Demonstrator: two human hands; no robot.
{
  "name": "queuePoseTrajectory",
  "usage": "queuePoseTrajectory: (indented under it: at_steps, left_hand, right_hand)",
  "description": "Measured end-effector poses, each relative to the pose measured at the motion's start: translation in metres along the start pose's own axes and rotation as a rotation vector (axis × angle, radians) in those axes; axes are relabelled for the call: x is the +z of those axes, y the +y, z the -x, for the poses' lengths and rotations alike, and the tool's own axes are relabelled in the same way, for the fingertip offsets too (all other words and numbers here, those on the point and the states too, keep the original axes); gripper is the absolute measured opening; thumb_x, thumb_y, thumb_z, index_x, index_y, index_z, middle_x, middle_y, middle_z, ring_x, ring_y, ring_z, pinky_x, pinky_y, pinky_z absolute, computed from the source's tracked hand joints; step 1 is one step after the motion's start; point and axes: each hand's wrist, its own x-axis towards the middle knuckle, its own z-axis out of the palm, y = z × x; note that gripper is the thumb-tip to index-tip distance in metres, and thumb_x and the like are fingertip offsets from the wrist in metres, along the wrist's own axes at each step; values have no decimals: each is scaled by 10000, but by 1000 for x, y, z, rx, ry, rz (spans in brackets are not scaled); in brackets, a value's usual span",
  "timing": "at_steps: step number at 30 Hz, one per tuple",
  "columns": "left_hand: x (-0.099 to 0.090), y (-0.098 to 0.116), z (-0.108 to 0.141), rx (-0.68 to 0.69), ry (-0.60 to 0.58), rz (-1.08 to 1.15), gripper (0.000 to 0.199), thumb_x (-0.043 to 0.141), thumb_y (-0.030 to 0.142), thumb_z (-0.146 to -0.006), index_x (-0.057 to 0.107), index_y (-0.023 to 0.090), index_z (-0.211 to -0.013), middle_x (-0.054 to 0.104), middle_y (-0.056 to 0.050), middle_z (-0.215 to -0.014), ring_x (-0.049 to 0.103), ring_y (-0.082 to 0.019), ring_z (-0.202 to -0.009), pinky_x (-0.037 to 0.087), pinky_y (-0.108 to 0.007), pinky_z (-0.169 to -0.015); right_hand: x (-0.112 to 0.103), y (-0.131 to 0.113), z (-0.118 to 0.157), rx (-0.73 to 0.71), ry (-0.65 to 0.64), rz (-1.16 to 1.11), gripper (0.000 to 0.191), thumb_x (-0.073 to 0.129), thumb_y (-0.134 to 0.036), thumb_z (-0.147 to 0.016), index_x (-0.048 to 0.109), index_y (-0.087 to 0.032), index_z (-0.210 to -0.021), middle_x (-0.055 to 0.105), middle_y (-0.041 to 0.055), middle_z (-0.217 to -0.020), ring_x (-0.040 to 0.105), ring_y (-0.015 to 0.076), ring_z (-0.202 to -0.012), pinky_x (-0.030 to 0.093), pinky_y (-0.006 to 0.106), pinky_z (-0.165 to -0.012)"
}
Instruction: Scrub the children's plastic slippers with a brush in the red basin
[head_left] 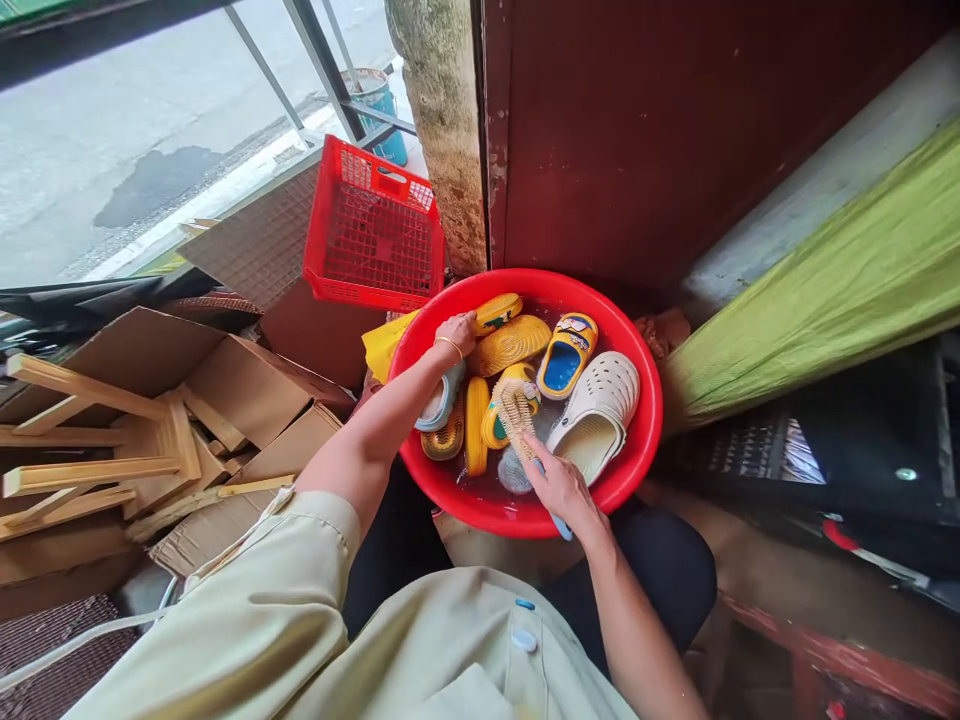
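Observation:
A round red basin (641,440) with water and several clogs in it stands in front of my knees. My left hand (456,335) is closed on the end of a yellow clog (499,313) at the basin's far left. In my right hand (561,485) is a scrub brush (516,410), its pale bristles facing up and its blue handle under my fingers. The brush covers part of a yellow-and-green clog (491,427). To its right lie a large white clog (600,400) and a yellow clog with a blue inside (568,355). A light blue clog (448,395) is partly hidden under my left forearm.
Beyond the basin, a red plastic crate (375,225) leans by a worn post (446,130). Cardboard boxes (247,385) and a wooden stool (97,430) on its side crowd the left. A dark red panel (637,130) rises behind; green cloth (825,270) hangs at right.

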Motion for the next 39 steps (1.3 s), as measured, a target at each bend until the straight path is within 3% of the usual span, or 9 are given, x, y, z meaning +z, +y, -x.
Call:
queuePoseTrajectory:
  at_steps: [7,11,15,19,22,25,29,33,39]
  left_hand:
    - [-18,-8,22,222,266,262,548,486,171,-924,559,191,-1467,647,-94,-1432,565,-244,-1360,417,-398,-1164]
    - [-34,5,36,403,327,339,528,492,189,-923,589,191,-1442,641,-90,-1436,532,-233,-1389,379,-400,-1200]
    - [-46,18,68,324,352,451,483,558,232,-904,650,204,-1377,706,-89,-1329,620,-261,-1267,438,-409,-1131]
    - [-38,21,119,219,145,899,500,646,360,-854,696,137,-1299,773,-88,-1088,700,-267,-1013,545,-358,-907]
    - [-17,20,157,119,-54,1276,525,696,455,-809,730,111,-1204,773,-96,-1022,703,-241,-895,558,-317,-780]
    - [8,19,185,-1,-148,1407,543,756,469,-749,733,114,-1160,773,-99,-993,704,-242,-882,562,-332,-784]
    - [33,22,204,33,-2,1288,568,726,487,-781,676,143,-1230,741,-106,-1164,662,-290,-1097,529,-402,-966]
    - [46,26,212,149,75,1001,726,818,423,-695,596,173,-1340,659,-142,-1326,571,-355,-1271,426,-458,-1116]
    - [57,33,209,122,35,774,771,779,291,-670,557,170,-1398,667,-181,-1255,582,-402,-1243,401,-484,-1118]
  right_hand:
    - [10,4,-3,-14,88,-57,590,494,-291,-995,440,-301,-1583,719,54,-1341,750,230,-1043,554,289,-870]
    - [11,6,-5,20,104,-145,575,507,-339,-979,510,-239,-1545,795,58,-1028,734,208,-794,529,278,-746]
    - [17,9,-7,67,145,-277,596,536,-412,-948,561,-187,-1500,678,-8,-655,623,184,-603,482,279,-636]
    - [16,8,-3,118,202,-520,710,566,-492,-909,521,-116,-1510,598,-40,-572,555,164,-520,463,271,-541]
    - [5,-2,1,143,293,-668,815,549,-557,-906,416,-104,-1571,614,-38,-594,540,157,-476,445,260,-463]
    - [-12,-21,-1,110,331,-619,785,510,-554,-940,375,-155,-1603,659,-15,-667,564,153,-478,465,260,-464]
    - [-26,-50,-6,68,166,-178,568,471,-398,-997,502,-258,-1547,764,65,-860,706,216,-648,542,317,-641]
    - [-19,-63,10,45,85,240,560,440,-293,-1015,471,-262,-1574,797,139,-1014,760,303,-921,547,378,-816]
    - [-18,-55,14,116,81,388,582,416,-328,-1044,380,-257,-1621,785,182,-1024,764,326,-921,554,433,-840]
